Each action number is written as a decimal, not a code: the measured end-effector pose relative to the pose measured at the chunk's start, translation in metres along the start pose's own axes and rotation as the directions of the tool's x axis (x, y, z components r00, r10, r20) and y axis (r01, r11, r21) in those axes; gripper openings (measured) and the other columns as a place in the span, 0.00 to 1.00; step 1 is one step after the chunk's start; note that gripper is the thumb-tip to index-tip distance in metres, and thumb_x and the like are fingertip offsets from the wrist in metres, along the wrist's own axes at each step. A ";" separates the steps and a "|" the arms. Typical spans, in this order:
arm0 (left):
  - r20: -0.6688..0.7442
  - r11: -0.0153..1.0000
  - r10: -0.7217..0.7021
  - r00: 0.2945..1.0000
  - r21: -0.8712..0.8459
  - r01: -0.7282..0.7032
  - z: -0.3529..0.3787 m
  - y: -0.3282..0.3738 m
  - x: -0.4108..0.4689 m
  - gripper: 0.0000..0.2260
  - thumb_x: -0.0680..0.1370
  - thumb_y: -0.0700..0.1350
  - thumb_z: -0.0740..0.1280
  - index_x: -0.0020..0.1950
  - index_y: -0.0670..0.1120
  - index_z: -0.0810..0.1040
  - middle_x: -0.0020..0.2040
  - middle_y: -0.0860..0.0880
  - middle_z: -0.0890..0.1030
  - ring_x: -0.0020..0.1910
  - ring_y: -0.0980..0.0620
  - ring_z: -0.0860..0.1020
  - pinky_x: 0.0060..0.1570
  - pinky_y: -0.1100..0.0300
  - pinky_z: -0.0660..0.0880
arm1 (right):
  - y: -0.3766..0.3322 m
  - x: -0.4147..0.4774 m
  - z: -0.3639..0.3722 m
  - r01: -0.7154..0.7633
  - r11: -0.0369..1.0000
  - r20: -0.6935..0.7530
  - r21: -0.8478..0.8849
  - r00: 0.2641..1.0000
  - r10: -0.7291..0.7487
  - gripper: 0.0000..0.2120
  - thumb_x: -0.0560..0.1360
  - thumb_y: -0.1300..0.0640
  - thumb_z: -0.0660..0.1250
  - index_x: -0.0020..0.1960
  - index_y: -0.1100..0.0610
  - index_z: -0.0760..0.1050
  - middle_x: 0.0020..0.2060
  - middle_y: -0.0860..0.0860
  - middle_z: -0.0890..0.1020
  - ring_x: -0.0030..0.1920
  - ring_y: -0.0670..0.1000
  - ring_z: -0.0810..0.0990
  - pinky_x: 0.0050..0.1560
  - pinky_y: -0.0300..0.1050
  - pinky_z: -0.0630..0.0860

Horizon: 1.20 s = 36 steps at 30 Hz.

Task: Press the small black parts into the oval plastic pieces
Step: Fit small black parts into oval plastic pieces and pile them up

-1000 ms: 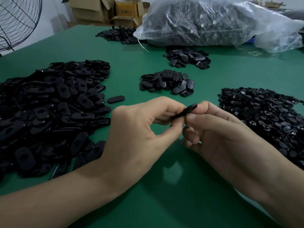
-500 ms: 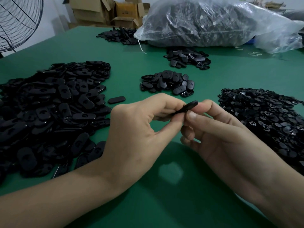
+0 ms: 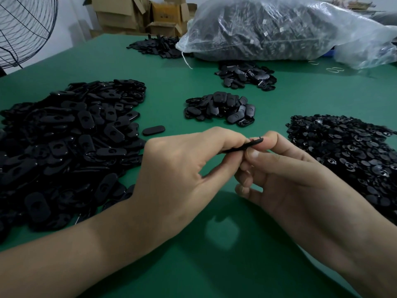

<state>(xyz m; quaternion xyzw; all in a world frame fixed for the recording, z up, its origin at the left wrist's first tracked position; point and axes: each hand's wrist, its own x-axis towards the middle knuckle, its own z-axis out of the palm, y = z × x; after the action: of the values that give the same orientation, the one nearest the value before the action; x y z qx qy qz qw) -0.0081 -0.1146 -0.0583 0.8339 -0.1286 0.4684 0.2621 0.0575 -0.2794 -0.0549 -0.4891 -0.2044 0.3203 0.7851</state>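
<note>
Fan: seen far left of the held oval piece, beyond the bench edge.
Large heap of oval pieces: spread on the bench to the left of the held oval piece.
Lone oval piece: laid flat just beside that heap, left of the held oval piece.
Left hand: fingers curled, the near end of the held oval piece pinched between thumb and fingertips.
Held oval piece: raised edge-on above the bench, between both hands; whether a small part is seated cannot be told.
Small pile: set behind the held oval piece.
Right hand: the far end is pinched by thumb and forefinger, other fingers curled under.
Plastic bag: placed far behind the held oval piece.
Heap of small black parts: spread to its right.
</note>
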 end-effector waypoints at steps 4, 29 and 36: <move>-0.007 0.998 0.048 0.999 0.044 -0.048 0.000 -0.003 -0.001 0.03 0.79 0.40 0.74 0.51 0.43 0.87 0.43 0.54 0.87 0.44 0.60 0.82 0.44 0.66 0.77 | -0.001 0.000 0.000 -0.009 1.000 0.005 -0.015 1.000 0.009 0.10 0.64 0.58 0.77 0.40 0.51 0.76 0.36 0.52 0.80 0.34 0.50 0.77 0.38 0.42 0.74; 0.493 0.844 -0.284 0.822 -0.278 0.459 0.002 -0.009 0.014 0.26 0.74 0.42 0.78 0.71 0.52 0.77 0.45 0.56 0.87 0.46 0.58 0.86 0.54 0.66 0.79 | -0.007 0.009 -0.017 0.263 0.735 -0.062 -0.625 0.922 -0.382 0.11 0.75 0.47 0.70 0.41 0.55 0.79 0.32 0.54 0.83 0.30 0.49 0.78 0.34 0.38 0.75; 0.453 0.915 -0.311 0.836 -0.095 0.392 -0.003 -0.032 0.043 0.22 0.68 0.55 0.80 0.61 0.54 0.85 0.43 0.60 0.87 0.43 0.63 0.85 0.48 0.68 0.80 | -0.007 0.013 -0.028 0.146 0.671 -0.154 -0.726 0.918 -0.366 0.09 0.80 0.48 0.67 0.46 0.51 0.82 0.37 0.50 0.84 0.33 0.49 0.80 0.36 0.43 0.74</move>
<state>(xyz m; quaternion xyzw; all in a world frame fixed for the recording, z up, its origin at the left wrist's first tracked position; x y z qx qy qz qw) 0.0276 -0.0854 -0.0303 0.8975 -0.0699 0.2033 0.3851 0.0871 -0.2903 -0.0608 -0.7570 -0.2618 0.0292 0.5980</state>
